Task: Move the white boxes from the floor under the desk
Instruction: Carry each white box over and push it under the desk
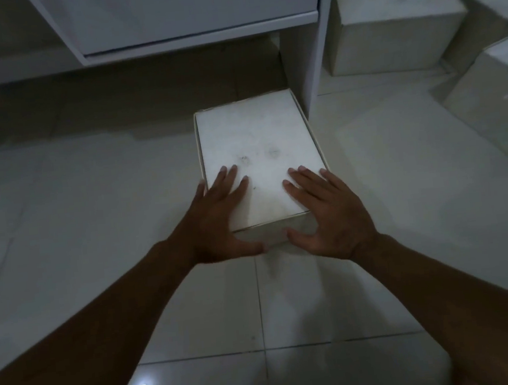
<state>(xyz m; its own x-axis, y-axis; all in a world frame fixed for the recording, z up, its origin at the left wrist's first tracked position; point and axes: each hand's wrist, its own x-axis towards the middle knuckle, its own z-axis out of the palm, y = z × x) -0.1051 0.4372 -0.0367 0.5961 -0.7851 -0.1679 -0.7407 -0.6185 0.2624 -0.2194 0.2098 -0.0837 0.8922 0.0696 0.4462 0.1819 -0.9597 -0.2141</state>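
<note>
With the left hand [220, 214] and right hand [326, 213] spread flat on the box [258, 157], gripping nothing, it could skid on the floor [93, 207] into the desk leg [317, 62] beyond the right hand.

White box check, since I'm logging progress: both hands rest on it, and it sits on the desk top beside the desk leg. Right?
Not quite. The head view shows the white box sitting on the tiled floor, not the desk top. The rest holds: left hand and right hand rest on it, beside the desk leg.
</note>
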